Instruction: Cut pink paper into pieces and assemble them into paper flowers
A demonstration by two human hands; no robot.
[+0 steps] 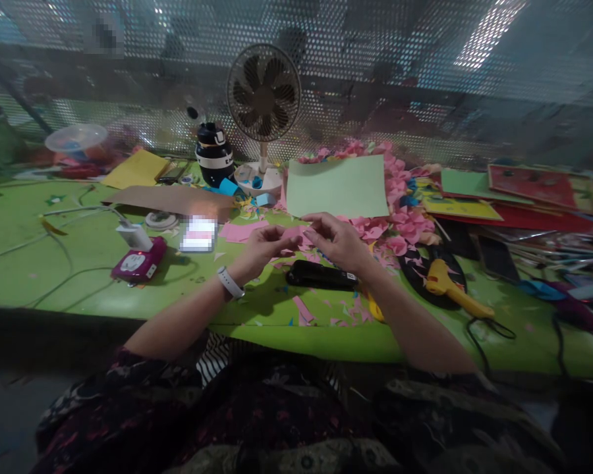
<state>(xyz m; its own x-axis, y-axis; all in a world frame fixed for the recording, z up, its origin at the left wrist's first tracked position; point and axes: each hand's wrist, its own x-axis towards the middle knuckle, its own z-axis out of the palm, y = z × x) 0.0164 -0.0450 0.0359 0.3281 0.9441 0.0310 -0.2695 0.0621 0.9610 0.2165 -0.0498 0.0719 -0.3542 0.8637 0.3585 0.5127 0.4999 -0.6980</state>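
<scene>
A small piece of pink paper [292,232] is pinched between my two hands over the green table [257,316]. My left hand [263,249], with a white watch on its wrist, grips it from the left. From the right, my right hand [337,242] holds its other side with thumb and fingers together. Just below the hands lies a black stapler [321,274]. Pink paper strips [242,231] rest left of my left hand. Behind my right hand, a light green sheet [336,186] lies on a heap of pink paper petals [405,227].
A fan [263,95] and a black bottle [213,155] stand at the back. To the right is a yellow glue gun [442,283] on a black plate. A lit phone [198,234] and a purple power adapter [141,259] with cables sit left. Paper scraps [302,309] litter the front.
</scene>
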